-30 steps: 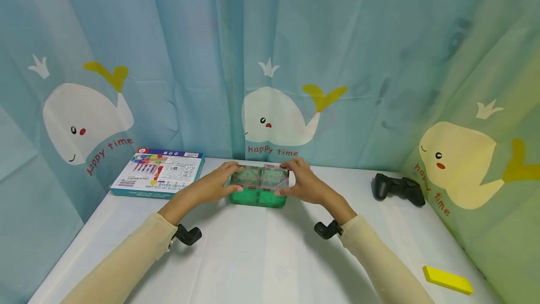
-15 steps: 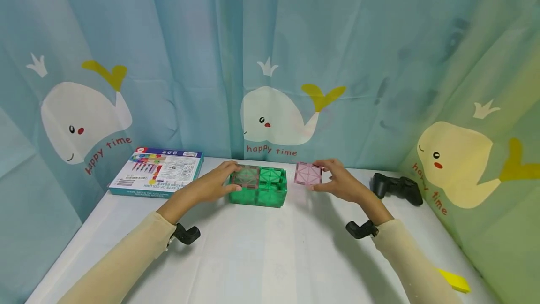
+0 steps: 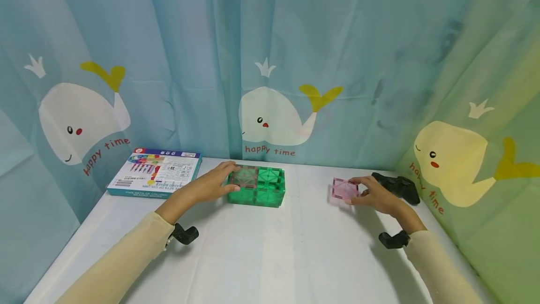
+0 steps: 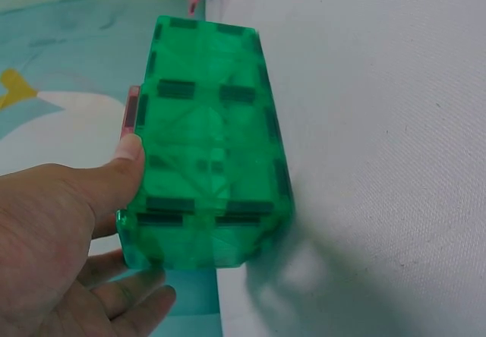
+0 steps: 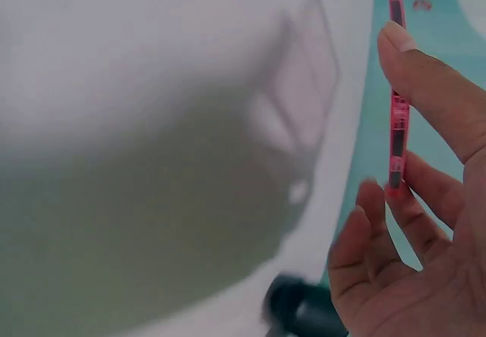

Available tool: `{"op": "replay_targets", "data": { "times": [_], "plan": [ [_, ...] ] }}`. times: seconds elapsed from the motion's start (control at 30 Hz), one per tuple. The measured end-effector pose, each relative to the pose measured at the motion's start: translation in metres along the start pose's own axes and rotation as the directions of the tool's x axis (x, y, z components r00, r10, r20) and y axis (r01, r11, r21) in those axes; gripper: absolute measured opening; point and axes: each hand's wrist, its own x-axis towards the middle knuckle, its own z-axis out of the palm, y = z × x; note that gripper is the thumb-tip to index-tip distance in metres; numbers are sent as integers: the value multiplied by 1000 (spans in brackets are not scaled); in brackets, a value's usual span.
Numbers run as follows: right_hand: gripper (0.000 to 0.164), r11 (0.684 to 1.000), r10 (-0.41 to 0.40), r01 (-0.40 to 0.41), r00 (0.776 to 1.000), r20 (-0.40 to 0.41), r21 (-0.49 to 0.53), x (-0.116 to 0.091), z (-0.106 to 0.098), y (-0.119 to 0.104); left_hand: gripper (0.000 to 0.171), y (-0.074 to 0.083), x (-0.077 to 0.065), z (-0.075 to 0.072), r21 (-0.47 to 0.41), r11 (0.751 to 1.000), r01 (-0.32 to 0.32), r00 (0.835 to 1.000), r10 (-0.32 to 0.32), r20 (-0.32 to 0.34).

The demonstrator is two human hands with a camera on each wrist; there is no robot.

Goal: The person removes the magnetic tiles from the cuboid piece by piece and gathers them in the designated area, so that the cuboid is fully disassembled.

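A green see-through box of magnetic tiles stands on the table, with one pink magnetic tile lying on its left half. My left hand grips that tile at the box's left end, thumb at the front edge, fingers at the back. In the left wrist view, the thumb overlaps the edges of both tile and green box. Farther right, my right hand pinches a second pink magnetic tile between thumb and fingers. The right wrist view shows this pink tile edge-on, its shadow on the white surface.
A black game controller lies just behind my right hand. At the back left is a flat boxed set with printed pictures. A blue whale-print curtain hangs along the table's back edge.
My right hand has lifted the second pink tile off the box's right half and carried it rightward. The left hand stays at the box. The yellow block has left the view.
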Motion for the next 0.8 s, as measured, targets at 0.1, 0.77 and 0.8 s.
{"op": "replay_targets", "data": {
  "times": [0.1, 0.77, 0.8],
  "plan": [
    [74, 998, 37, -35, 999, 37, -55, -5, -6, 9, 65, 0, -1, -1, 1, 1000, 0, 1000, 0, -3],
    [85, 965, 127, -96, 985, 113, -242, -4, -17, 31, 66, 2, 0, 0, -2, 1000, 6, 1000, -6, 2],
    [85, 965, 137, -104, 983, 121, -241, -4, -17, 31, 67, 2, 0, 0, -3, 1000, 5, 1000, -5, 4]
  ]
}}
